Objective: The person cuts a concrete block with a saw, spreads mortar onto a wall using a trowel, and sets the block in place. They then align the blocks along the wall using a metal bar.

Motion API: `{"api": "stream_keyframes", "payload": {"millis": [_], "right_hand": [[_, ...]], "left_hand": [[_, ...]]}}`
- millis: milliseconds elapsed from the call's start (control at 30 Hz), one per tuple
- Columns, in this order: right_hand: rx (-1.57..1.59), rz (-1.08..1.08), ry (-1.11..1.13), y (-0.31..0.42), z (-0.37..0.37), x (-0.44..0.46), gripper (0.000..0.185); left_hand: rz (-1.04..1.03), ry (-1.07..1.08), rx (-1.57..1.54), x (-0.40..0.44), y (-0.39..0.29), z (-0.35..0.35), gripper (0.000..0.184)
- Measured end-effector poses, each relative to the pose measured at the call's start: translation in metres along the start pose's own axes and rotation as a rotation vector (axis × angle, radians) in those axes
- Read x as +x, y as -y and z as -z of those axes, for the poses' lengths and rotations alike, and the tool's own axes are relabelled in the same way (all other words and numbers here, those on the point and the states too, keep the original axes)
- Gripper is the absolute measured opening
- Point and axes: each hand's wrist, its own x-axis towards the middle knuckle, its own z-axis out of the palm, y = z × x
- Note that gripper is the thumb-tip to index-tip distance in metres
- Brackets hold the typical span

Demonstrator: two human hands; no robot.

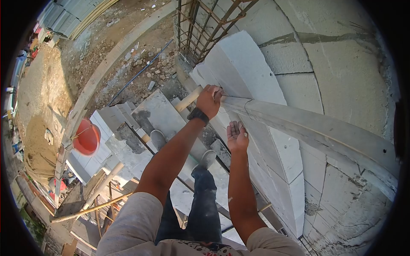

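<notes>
The near end of the long grey bar [307, 126] is grasped by the left hand [209, 101], whose fingers appear clenched around it, although their undersides are hidden. The right hand [237, 135] is turned palm up beneath the bar, its fingers released and loosely curled, with nothing seen in them. The bar is stretched across the white block wall [252, 68] and out towards the far right; whether it is touched by the blocks along its length cannot be told. Such a long piece is probably best steadied by both hands spread well apart, since a twist at one end would be magnified at the other. Pinching of the left fingers between the bar end and the block edge should be guarded against. A pale pole [188, 100] is seen just beside the left hand and should not be knocked. Firm footing should be ensured for both shoes [207, 158], as the ground beyond appears to be well below.
</notes>
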Motion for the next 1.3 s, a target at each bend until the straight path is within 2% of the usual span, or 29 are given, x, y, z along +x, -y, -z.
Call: {"api": "stream_keyframes", "payload": {"millis": [100,267,400,500,600,667,767,867,1000,1100,1200,1300], "right_hand": [[0.16,-0.037,0.031,0.006,0.01,0.009,0.029],[0.177,-0.038,0.04,0.005,0.014,0.01,0.028],[0.056,0.016,0.044,0.009,0.019,-0.006,0.029],[-0.082,0.054,0.135,0.007,0.025,-0.024,0.031],[-0.047,0.156,0.247,0.019,0.003,-0.05,0.03],[0.013,0.132,0.218,0.028,-0.014,-0.059,0.028],[0.065,0.13,0.154,0.028,-0.016,-0.058,0.023],[0.159,0.133,0.157,0.027,-0.009,-0.058,0.02],[0.232,0.128,0.169,0.03,0.006,-0.057,0.021],[0.227,0.124,-0.016,0.031,0.003,-0.059,0.024],[0.109,0.026,0.125,0.03,0.001,-0.065,0.031],[-0.017,0.023,0.184,0.02,-0.015,-0.061,0.034]], "left_hand": [[0.008,0.005,-0.058,0.003,-0.006,0.003,0.009],[0.023,-0.107,-0.303,0.017,-0.029,0.012,0.01],[-0.039,0.016,-0.14,0.021,-0.032,0.017,0.011],[-0.069,0.062,-0.042,0.021,-0.03,0.023,0.011],[-0.125,0.126,0.022,0.023,-0.032,0.03,0.009],[-0.168,0.186,0.035,0.021,-0.035,0.035,0.008],[-0.31,0.243,0.079,0.02,-0.039,0.038,0.013],[-0.359,0.289,0.067,0.017,-0.038,0.039,0.019],[-0.5,0.199,0.185,0.015,-0.032,0.039,0.017],[-0.539,0.149,0.231,0.018,-0.033,0.04,0.014],[-0.481,0.112,0.247,0.016,-0.035,0.032,0.011],[-0.466,0.063,0.291,0.018,-0.036,0.029,0.01]]}}
